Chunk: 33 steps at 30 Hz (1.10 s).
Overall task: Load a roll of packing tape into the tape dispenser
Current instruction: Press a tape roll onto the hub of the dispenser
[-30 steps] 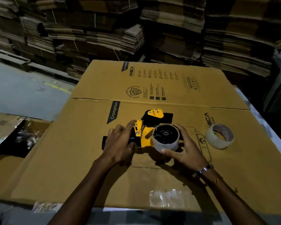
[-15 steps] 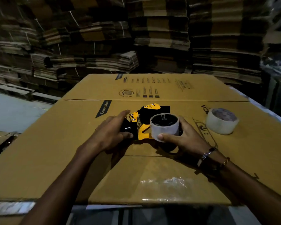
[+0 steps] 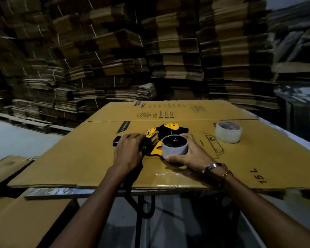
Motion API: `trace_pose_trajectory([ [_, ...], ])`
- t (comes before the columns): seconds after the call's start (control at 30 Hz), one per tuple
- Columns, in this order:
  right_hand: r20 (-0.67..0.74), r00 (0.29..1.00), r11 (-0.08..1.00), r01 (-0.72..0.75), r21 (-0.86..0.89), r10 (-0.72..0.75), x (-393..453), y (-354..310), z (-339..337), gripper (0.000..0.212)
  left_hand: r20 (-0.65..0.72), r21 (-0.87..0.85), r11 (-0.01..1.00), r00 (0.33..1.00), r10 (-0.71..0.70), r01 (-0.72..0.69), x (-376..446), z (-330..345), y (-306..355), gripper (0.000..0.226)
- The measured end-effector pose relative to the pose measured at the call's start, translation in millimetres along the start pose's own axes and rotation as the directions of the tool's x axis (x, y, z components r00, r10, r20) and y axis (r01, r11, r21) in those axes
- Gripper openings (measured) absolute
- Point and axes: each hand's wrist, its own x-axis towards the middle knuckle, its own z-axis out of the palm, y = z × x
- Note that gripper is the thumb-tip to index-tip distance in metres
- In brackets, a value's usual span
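A yellow and black tape dispenser (image 3: 166,130) lies on its side on a flattened cardboard box (image 3: 89,158). My left hand (image 3: 128,152) presses down on its black handle end. A roll of clear packing tape (image 3: 174,149) sits over the dispenser's black hub, and my right hand (image 3: 191,156) wraps around the roll from the near and right sides, thumb along its lower edge. A second roll of clear tape (image 3: 228,132) stands apart on the cardboard to the right.
The cardboard rests on a table whose near edge (image 3: 50,191) shows a metal strip, with black legs below. Tall stacks of flattened cartons (image 3: 168,51) fill the background. More cardboard (image 3: 25,219) lies low at the left.
The camera has tilted up, showing more of the stacks and the table edge. Both hands keep the same hold on the dispenser and the roll.
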Motion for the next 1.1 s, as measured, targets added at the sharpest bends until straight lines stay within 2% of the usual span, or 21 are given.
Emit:
trace_pose_trajectory([
  [0.1, 0.004, 1.000, 0.999, -0.001, -0.046, 0.001, -3, -2, -1, 0.107, -0.055, -0.033, 0.999, 0.998, -0.024, 0.022, -13, -4, 12, 0.056],
  [0.2, 0.017, 1.000, 0.998, 0.001, -0.055, 0.000, -5, -3, -1, 0.112, -0.157, -0.121, 0.983, 0.980, 0.121, -0.140, -27, -5, 21, 0.049],
  [0.3, 0.060, 0.998, 0.999, 0.000, -0.053, 0.003, -4, -2, -3, 0.113, -0.039, -0.237, 0.948, 0.977, 0.210, -0.213, -34, 0, 28, 0.053],
  [0.43, 0.174, 0.985, 1.000, 0.017, -0.001, -0.017, -6, -3, -9, 0.102, 0.157, -0.446, 0.891, 0.972, 0.175, -0.089, -31, 2, 37, 0.082],
  [0.53, 0.223, 0.975, 0.999, 0.019, 0.031, -0.026, -5, 0, -14, 0.094, 0.320, -0.581, 0.814, 0.924, 0.207, 0.019, -27, 0, 37, 0.084],
  [0.67, 0.216, 0.975, 0.998, 0.030, 0.064, -0.043, -4, 3, -14, 0.097, 0.373, -0.604, 0.794, 0.905, 0.206, 0.068, -25, -1, 33, 0.090],
  [0.83, 0.187, 0.982, 0.998, 0.012, 0.057, -0.023, 3, 3, -7, 0.093, 0.353, -0.565, 0.823, 0.918, 0.180, 0.056, -20, 0, 38, 0.101],
  [0.93, 0.179, 0.983, 0.999, 0.027, 0.045, -0.035, 10, 2, -4, 0.091, 0.329, -0.528, 0.847, 0.935, 0.133, 0.065, -18, 2, 40, 0.104],
  [1.1, 0.203, 0.978, 0.999, 0.049, 0.024, -0.053, 16, 3, -2, 0.087, 0.318, -0.514, 0.856, 0.939, 0.132, 0.054, -17, 7, 38, 0.103],
])
